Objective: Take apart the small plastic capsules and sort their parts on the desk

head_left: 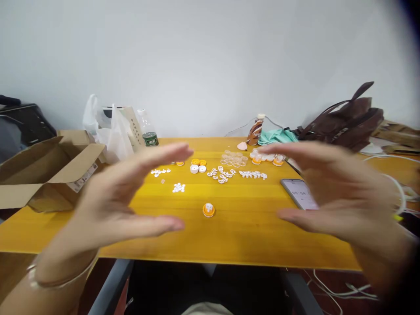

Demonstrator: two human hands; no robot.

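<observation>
Both hands are raised over the near part of the table, apart from each other. My left hand (121,197) holds nothing, its thumb and fingers spread wide. On the other side my right hand (341,197) is likewise spread, with nothing in it. Between them on the table sits a small round orange and white piece (208,210) with a white part on top; neither hand touches it. Beyond it lie small white discs (179,188), white openwork pieces (222,175), clear rings (234,158), white round cups (198,169) and orange rings (198,162).
A phone (298,192) lies by my right hand. An open cardboard box (62,175) and a white plastic bag (111,131) stand at left. Toward the wall are a clear bottle (149,129), a brown bottle (256,130), a teal cloth (278,137) and a brown bag (348,120).
</observation>
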